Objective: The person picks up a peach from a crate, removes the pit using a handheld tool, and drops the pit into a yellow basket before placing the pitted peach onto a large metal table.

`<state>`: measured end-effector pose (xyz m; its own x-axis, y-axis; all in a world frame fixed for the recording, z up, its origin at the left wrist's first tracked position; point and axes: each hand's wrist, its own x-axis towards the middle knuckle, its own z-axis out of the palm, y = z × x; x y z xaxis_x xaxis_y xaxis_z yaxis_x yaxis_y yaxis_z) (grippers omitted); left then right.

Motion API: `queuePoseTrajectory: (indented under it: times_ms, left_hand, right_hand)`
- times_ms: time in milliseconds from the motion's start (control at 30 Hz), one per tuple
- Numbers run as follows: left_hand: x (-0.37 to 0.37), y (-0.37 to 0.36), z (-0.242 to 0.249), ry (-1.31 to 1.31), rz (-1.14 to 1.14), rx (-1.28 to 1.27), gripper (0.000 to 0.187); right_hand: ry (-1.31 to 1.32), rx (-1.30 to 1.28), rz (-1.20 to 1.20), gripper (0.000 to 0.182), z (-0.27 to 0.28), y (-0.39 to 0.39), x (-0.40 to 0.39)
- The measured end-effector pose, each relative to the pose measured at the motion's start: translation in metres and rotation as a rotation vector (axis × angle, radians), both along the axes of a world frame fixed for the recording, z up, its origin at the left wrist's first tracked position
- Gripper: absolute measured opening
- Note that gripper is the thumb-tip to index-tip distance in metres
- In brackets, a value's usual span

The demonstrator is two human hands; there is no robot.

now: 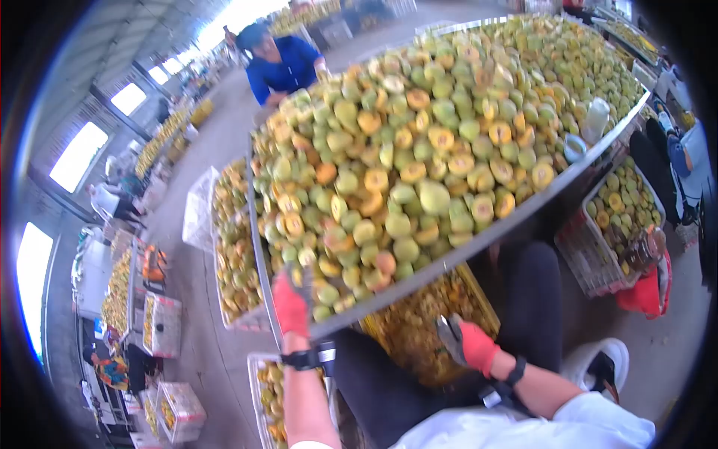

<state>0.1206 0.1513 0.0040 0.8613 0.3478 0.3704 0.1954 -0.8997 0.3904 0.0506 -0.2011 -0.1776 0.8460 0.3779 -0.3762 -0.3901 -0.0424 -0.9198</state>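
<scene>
A large metal-edged table (419,283) is heaped with green and yellow fruit (434,196), many cut in half, which look like peaches or apricots. My left hand (290,305), in a red and grey glove, is at the table's near left corner against the fruit; its fingers are blurred and partly hidden. My right hand (475,347), gloved the same way, hangs over a yellow crate (485,299) between my knees. Its fingers are curled, with a small shiny thing at their tips that I cannot make out. Brownish fruit scraps (411,329) lie in the crate.
Fruit-filled crates stand left (239,247), lower left (271,396) and right (598,254) of the table. A white bucket (598,363) is by my right leg. A cup (574,148) rests at the table's edge. Across it is a person in blue (288,71).
</scene>
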Motion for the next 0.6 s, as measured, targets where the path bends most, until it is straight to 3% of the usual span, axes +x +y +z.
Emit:
queuePoseTrajectory:
  times_ms: [33,100,167,233,300,367,433,500,533,600]
  left_hand:
    - [0.032,-0.012,-0.001,0.038,-0.022,-0.078,0.043]
    - [0.091,-0.006,-0.042,0.073,-0.078,0.124,0.049]
    - [0.116,-0.036,-0.023,0.177,-0.056,0.109,0.052]
    - [0.13,-0.041,-0.021,0.466,-0.029,0.097,0.054]
    - [0.119,-0.043,-0.013,0.446,-0.036,0.119,0.052]
    - [0.098,-0.046,-0.003,0.179,-0.093,0.063,0.049]
    - [0.072,-0.045,0.003,-0.118,-0.258,-0.123,0.038]
    - [0.038,-0.052,0.017,-0.009,-0.285,-0.952,0.033]
    - [0.015,-0.056,0.02,-0.004,-0.276,-1.338,0.034]
    - [-0.021,-0.069,0.025,0.03,-0.349,-1.718,0.037]
  right_hand:
    - [-0.148,-0.081,-0.041,0.037,-0.025,0.002,-0.005]
    - [0.864,0.854,-0.474,0.033,0.05,0.005,0.005]
    - [-0.01,-0.068,-0.037,0.031,0.012,-0.002,0.0]
    - [0.04,0.036,-0.094,0.031,0.013,-0.004,0.004]
    - [0.11,0.14,-0.137,0.031,0.019,-0.005,0.003]
    - [0.75,0.763,-0.373,0.029,0.044,-0.006,0.009]
    - [0.723,0.679,-0.406,0.03,0.076,0.005,0.008]
    - [0.355,0.388,-0.307,0.029,0.11,0.011,0.006]
    - [0.715,0.599,-0.306,0.029,0.127,0.011,0.012]
    - [0.506,0.758,0.005,0.029,0.136,0.006,0.006]
